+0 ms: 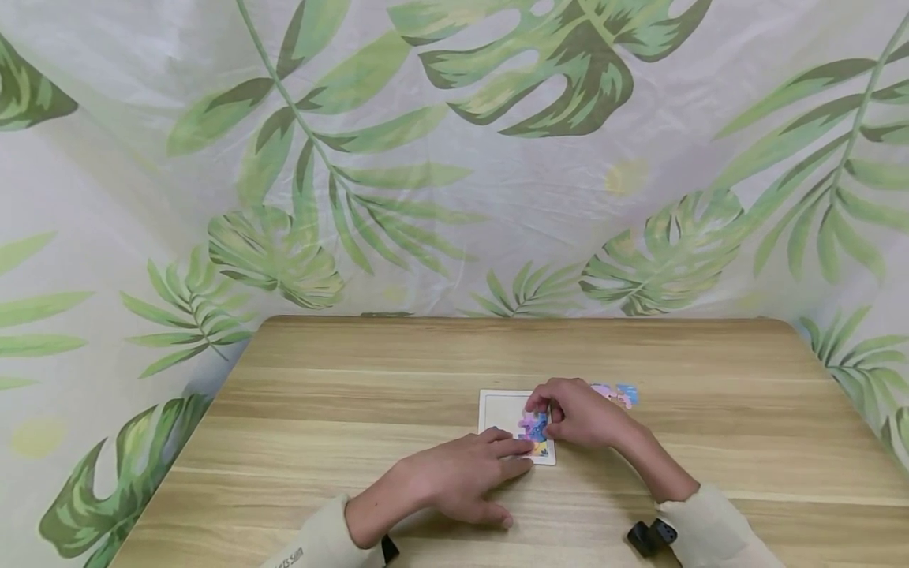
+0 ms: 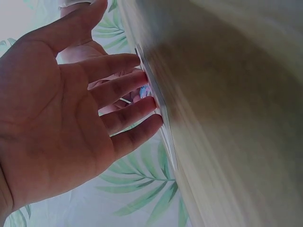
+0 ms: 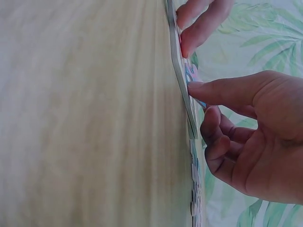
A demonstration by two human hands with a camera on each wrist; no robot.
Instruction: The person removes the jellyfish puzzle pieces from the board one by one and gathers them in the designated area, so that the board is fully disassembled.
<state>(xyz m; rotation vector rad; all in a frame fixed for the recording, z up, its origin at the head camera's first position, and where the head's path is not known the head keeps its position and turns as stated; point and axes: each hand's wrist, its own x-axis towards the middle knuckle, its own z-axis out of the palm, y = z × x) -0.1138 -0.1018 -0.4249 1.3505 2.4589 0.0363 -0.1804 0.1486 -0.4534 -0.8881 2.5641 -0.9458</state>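
A white-bordered jigsaw board lies on the table, with joined pink, blue and yellow pieces along its right side. My left hand rests its straight fingertips on the board's lower part, over the yellow area; the thumb is spread away toward the table's near side. At the board's right edge, my right hand pinches a blue and pink puzzle piece between thumb and forefinger. In the right wrist view this piece is tilted up from the board, its lower end close to the surface. The fingers cover part of it.
More puzzle pieces in pink and blue lie on the wooden table just beyond the right hand, partly hidden by it. A leaf-patterned cloth hangs behind the table's far edge.
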